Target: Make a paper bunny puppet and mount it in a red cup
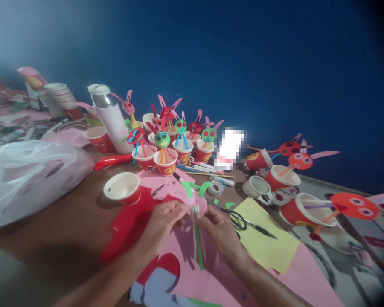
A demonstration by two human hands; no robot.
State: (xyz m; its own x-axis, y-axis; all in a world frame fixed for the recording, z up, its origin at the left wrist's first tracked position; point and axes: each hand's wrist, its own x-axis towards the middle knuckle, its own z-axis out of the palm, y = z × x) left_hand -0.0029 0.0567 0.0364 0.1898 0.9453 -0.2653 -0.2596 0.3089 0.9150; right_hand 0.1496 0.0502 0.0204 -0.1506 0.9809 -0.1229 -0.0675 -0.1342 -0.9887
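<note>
A pink paper head (pixel 196 202) with green paper ears (pixel 204 189) is held between my two hands at the centre. My left hand (pixel 169 217) pinches its left edge. On its right side, my right hand (pixel 218 228) grips the head and the top of the straws, thumb in front. A green straw (pixel 198 247) and pale clear straws hang down from the head. Pink paper (pixel 187 273) lies beneath my hands, with a red sheet (pixel 131 226) to the left.
Decorated cups (pixel 165 164) with paper faces stand behind. Left are an empty cup (pixel 123 189), a white plastic bag (pixel 35 179) and a flask (pixel 110 119). Right are scissors (pixel 238 220), a black pen (pixel 260 229), yellow paper (pixel 269 251), tape (pixel 216 186) and a mug (pixel 257 189).
</note>
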